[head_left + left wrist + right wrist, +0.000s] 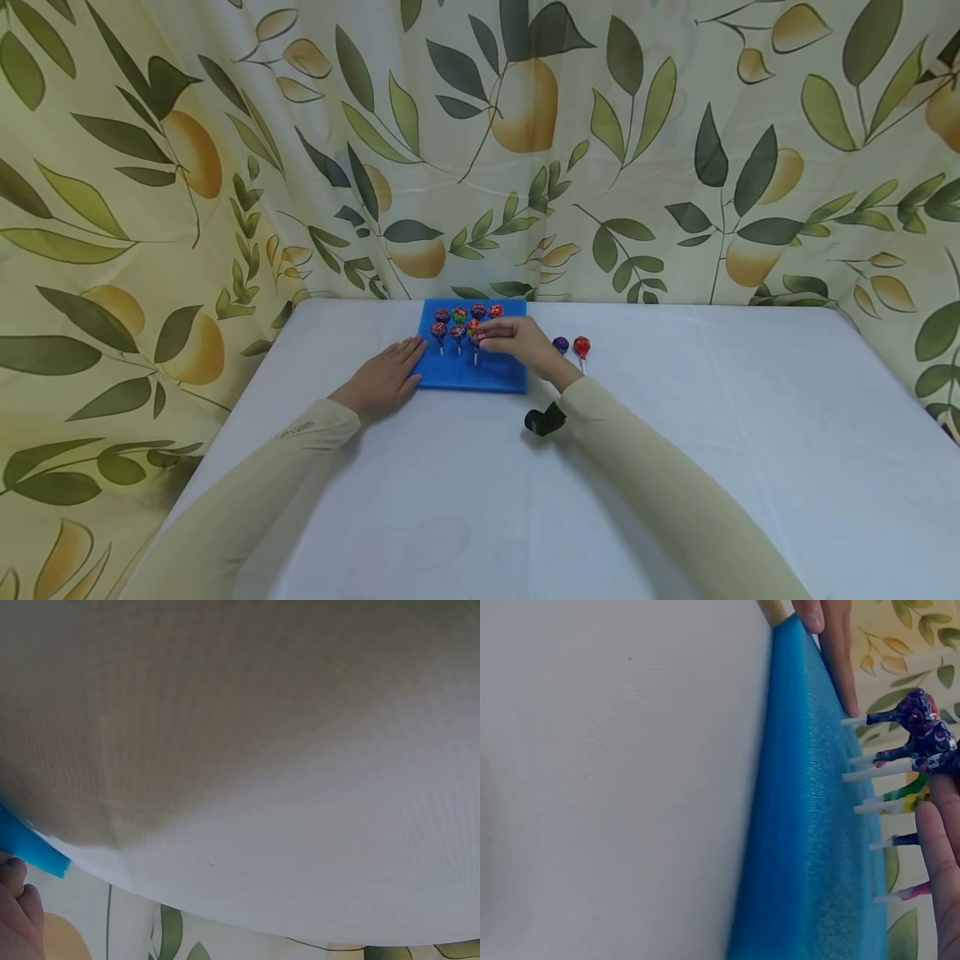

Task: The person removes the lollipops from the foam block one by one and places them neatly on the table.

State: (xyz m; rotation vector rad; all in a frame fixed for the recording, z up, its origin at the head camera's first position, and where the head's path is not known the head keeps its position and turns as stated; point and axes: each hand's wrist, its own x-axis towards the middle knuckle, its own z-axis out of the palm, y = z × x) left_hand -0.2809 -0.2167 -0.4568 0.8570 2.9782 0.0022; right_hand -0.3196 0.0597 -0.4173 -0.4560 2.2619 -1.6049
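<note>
A blue foam block lies on the table with several wrapped lollipops standing upright in it by their white sticks. My right hand pinches the wrapped head of a lollipop at the front right of the group. In the right wrist view its stick points down at the block's top, and the fingers lie along the head. Against the block's left edge rests my left hand, fingers extended onto it; the left wrist view catches only part of that hand.
Right of the block, a purple lollipop and a red lollipop lie on the white table. A small dark object shows beside the right sleeve. Behind the table hangs a fruit-and-leaf patterned curtain.
</note>
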